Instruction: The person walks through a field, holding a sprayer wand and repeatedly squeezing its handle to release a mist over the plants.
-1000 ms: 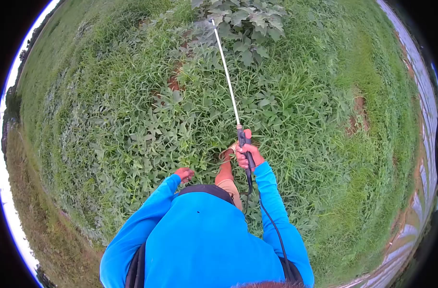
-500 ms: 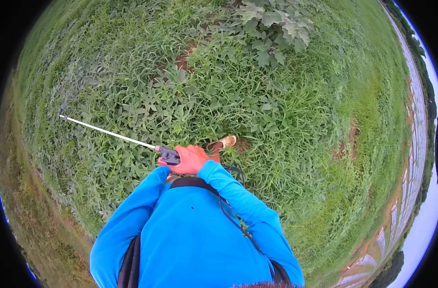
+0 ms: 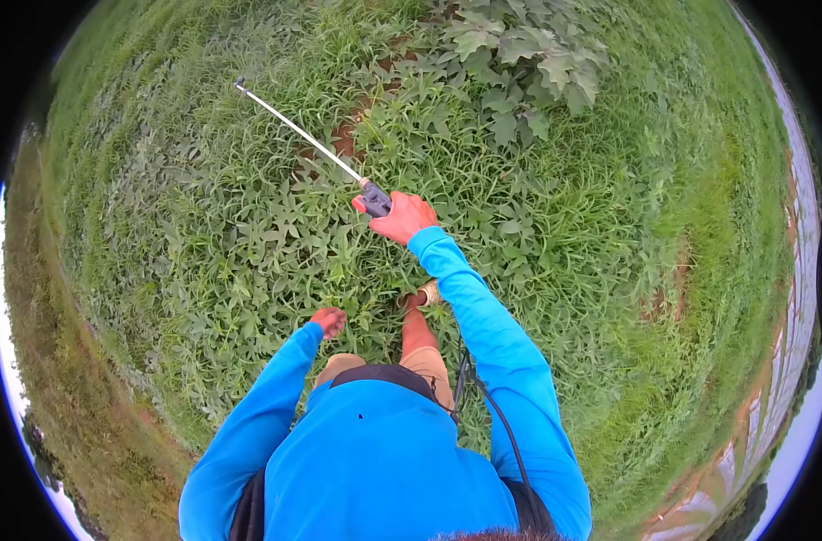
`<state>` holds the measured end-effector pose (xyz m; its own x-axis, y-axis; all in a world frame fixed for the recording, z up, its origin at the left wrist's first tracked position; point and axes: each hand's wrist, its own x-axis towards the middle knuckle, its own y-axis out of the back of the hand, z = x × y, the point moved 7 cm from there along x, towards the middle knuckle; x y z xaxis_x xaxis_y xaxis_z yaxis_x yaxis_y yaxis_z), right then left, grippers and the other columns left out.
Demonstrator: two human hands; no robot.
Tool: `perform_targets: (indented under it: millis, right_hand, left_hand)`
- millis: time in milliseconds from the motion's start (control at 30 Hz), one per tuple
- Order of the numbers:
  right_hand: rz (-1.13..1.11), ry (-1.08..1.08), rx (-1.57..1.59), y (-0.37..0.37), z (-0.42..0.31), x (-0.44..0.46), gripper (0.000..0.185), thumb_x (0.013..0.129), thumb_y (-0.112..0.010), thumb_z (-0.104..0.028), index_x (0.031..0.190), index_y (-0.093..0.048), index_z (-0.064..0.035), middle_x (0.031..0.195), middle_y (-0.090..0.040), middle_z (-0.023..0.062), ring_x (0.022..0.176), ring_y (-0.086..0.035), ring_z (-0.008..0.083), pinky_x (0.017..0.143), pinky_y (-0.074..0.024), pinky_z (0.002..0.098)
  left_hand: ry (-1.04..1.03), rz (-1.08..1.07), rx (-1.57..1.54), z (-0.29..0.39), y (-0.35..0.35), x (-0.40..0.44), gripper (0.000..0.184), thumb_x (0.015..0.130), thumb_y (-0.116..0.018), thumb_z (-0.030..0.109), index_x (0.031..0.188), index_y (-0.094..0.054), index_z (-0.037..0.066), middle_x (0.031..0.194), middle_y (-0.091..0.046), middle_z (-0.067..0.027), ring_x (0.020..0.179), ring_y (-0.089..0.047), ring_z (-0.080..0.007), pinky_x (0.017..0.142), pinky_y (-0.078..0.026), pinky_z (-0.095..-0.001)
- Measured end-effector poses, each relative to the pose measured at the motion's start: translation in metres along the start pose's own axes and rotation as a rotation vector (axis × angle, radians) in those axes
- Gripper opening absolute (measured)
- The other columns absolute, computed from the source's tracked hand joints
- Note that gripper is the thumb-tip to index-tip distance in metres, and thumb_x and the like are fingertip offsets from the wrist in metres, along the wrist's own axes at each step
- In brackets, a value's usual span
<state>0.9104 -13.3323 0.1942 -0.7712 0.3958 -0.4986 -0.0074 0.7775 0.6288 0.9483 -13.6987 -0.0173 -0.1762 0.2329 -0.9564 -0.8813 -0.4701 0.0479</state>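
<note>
My right hand [image 3: 406,219] is stretched forward over the weeds and wrapped round the dark trigger handle of a spray wand [image 3: 316,144]. The white lance slants up and to the left, ending in a small dark nozzle [image 3: 240,83] above the grass. A black hose [image 3: 499,406] runs down along my right sleeve. Well apart from the wand, my left hand [image 3: 328,322] hangs low near my waist. Its fingers are curled in, and nothing shows in them.
Dense grass and leafy vines [image 3: 276,234] surround my legs. A larger broad-leaved plant [image 3: 528,63] stands ahead on the right. Reddish bare soil [image 3: 343,140] shows between plants. My foot [image 3: 431,291] is partly hidden in greenery. Pale strips [image 3: 780,361] line the far right.
My left hand has come away from the wand's handle area and dropped toward my waist. The right hand has pushed forward and right, swinging the lance to point more forward.
</note>
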Motion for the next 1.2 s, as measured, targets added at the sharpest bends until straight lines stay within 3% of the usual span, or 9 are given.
perform_targets:
  millis: [100, 367, 533, 867, 1033, 1200]
  right_hand:
    - [0.135, -0.103, -0.001, 0.041, 0.043, 0.023, 0.051, 0.060, -0.064, -0.038, 0.096, -0.063, -0.0019, 0.092, -0.064, 0.0225, 0.086, -0.062, 0.0377, 0.079, -0.0492, 0.0431]
    - [0.245, -0.340, 0.061, 0.056, 0.131, 0.023, 0.051, 0.060, -0.064, -0.037, 0.097, -0.063, -0.0010, 0.094, -0.064, 0.0230, 0.088, -0.062, 0.0387, 0.080, -0.0492, 0.0430]
    - [0.240, -0.434, 0.001, 0.039, 0.193, -0.042, 0.054, 0.062, -0.062, -0.038, 0.103, -0.060, -0.0031, 0.096, -0.063, 0.0245, 0.090, -0.061, 0.0403, 0.081, -0.0481, 0.0451]
    - [0.218, -0.561, -0.152, 0.022, 0.305, -0.224, 0.045, 0.063, -0.065, -0.037, 0.094, -0.054, -0.0055, 0.080, -0.064, 0.0237, 0.077, -0.062, 0.0420, 0.071, -0.0486, 0.0497]
    - [0.205, -0.611, -0.177, 0.047, 0.348, -0.259, 0.044, 0.064, -0.065, -0.037, 0.093, -0.053, -0.0057, 0.076, -0.063, 0.0224, 0.072, -0.062, 0.0416, 0.068, -0.0485, 0.0504]
    - [0.241, -0.535, -0.179, 0.096, 0.378, -0.219, 0.042, 0.062, -0.064, -0.033, 0.090, -0.053, -0.0041, 0.073, -0.063, 0.0217, 0.071, -0.061, 0.0404, 0.068, -0.0487, 0.0480]
  left_hand:
    - [-0.070, -0.014, -0.041, 0.032, -0.008, 0.002, 0.030, 0.085, -0.054, 0.033, 0.095, -0.058, 0.005, 0.073, -0.055, -0.0022, 0.048, -0.047, -0.0103, 0.039, -0.034, -0.0245]
    - [-0.081, -0.028, 0.063, 0.071, -0.029, 0.005, 0.029, 0.083, -0.054, 0.035, 0.092, -0.060, 0.008, 0.075, -0.058, -0.0001, 0.053, -0.052, -0.0100, 0.044, -0.040, -0.0241]
    - [-0.058, -0.055, 0.103, 0.051, -0.029, 0.017, 0.030, 0.084, -0.054, 0.036, 0.093, -0.061, 0.009, 0.075, -0.059, -0.0007, 0.054, -0.053, -0.0107, 0.045, -0.041, -0.0244]
    - [0.069, -0.118, 0.207, 0.013, -0.029, 0.050, 0.027, 0.086, -0.051, 0.034, 0.091, -0.058, 0.009, 0.072, -0.056, -0.0022, 0.046, -0.049, -0.0133, 0.040, -0.038, -0.0257]
    - [-0.015, -0.150, 0.271, 0.073, -0.056, 0.060, 0.030, 0.084, -0.053, 0.037, 0.094, -0.059, 0.009, 0.074, -0.056, -0.0012, 0.050, -0.050, -0.0114, 0.042, -0.038, -0.0244]
    - [-0.098, -0.199, 0.306, 0.168, -0.100, 0.062, 0.035, 0.082, -0.056, 0.039, 0.096, -0.060, 0.008, 0.076, -0.057, -0.0003, 0.053, -0.049, -0.0081, 0.043, -0.036, -0.0218]
